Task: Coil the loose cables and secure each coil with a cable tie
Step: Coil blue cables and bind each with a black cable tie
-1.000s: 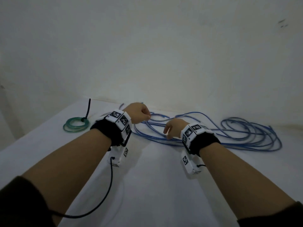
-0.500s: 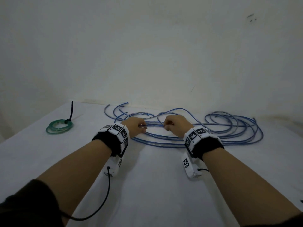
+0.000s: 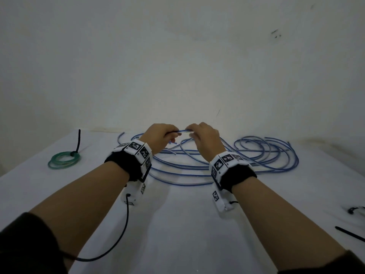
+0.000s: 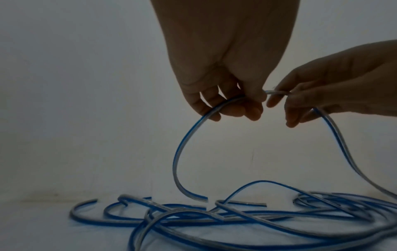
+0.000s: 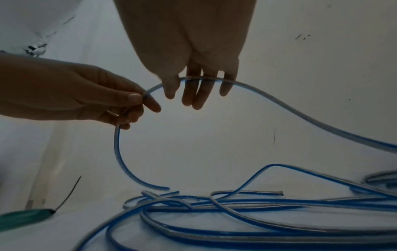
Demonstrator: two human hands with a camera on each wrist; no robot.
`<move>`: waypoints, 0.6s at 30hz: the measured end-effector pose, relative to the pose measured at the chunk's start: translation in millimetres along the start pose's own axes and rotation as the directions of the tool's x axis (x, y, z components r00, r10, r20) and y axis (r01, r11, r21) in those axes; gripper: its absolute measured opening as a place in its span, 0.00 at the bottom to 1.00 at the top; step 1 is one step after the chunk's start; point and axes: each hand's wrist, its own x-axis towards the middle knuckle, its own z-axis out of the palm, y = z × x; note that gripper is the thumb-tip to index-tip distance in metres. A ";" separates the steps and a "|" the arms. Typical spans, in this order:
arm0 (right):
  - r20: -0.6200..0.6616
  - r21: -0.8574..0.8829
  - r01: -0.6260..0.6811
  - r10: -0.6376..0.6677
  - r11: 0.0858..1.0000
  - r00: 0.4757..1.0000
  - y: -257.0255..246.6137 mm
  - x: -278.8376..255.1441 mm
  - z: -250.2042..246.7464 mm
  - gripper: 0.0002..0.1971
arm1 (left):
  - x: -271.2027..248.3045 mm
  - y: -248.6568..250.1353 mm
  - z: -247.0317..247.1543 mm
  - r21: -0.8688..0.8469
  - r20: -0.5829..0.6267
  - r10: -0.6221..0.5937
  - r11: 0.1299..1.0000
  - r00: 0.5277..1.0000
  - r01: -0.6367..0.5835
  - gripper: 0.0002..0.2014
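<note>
Hands raised above the white counter (image 3: 177,224), we pinch one translucent blue-striped flat cable (image 4: 184,144) near its free end, left hand (image 3: 160,138) and right hand (image 3: 205,139) close together; feeding even loops should avoid the tangled pile beneath.

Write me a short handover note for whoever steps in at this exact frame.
Left hand: pinches the blue cable near its free end, lifted off the table.
Right hand: fingers hooked round the same cable beside it.
Rest of the blue cable lies loose on the table.
Done: green coil, already tied, far left.
Left: coil the blue cable and tie it; a black tie lies at the right edge.
</note>
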 end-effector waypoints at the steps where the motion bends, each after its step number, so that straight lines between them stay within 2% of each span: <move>1: -0.069 0.067 -0.008 0.013 0.998 0.998 -2.8 2.3 0.2 0.11 | -0.5 1.9 -1.1 -0.024 -0.023 0.003 1.000 1.000 -0.003 0.10; 3: -0.182 0.177 -0.043 0.075 0.983 0.980 -6.3 5.5 -3.0 0.09 | -2.3 0.9 -2.9 -0.112 -0.054 -0.042 0.993 0.998 0.035 0.10; 5: -0.242 0.285 -0.098 0.170 0.954 0.955 -6.1 7.9 -7.4 0.10 | -5.6 -3.7 -4.2 -0.187 -0.050 -0.105 0.978 0.993 0.094 0.09; 8: -0.248 0.457 -0.209 0.349 0.865 0.904 -3.0 9.1 -14.8 0.11 | -12.4 -15.4 -3.9 -0.294 0.021 -0.180 0.939 0.983 0.179 0.07; 11: -0.179 0.586 -0.301 0.483 0.752 0.857 1.7 7.9 -20.5 0.12 | -18.1 -19.9 -3.7 -0.403 0.133 -0.201 0.884 0.971 0.238 0.11; 14: -0.110 0.602 -0.390 0.556 0.697 0.823 2.4 7.2 -20.0 0.07 | -19.5 -11.8 -7.0 -0.601 0.208 -0.220 0.740 0.953 0.302 0.14; 18: 0.007 0.558 -0.506 0.605 0.658 0.796 3.0 5.8 -13.3 0.05 | -10.6 2.8 -14.1 -0.810 0.159 -0.257 0.518 0.953 0.275 0.16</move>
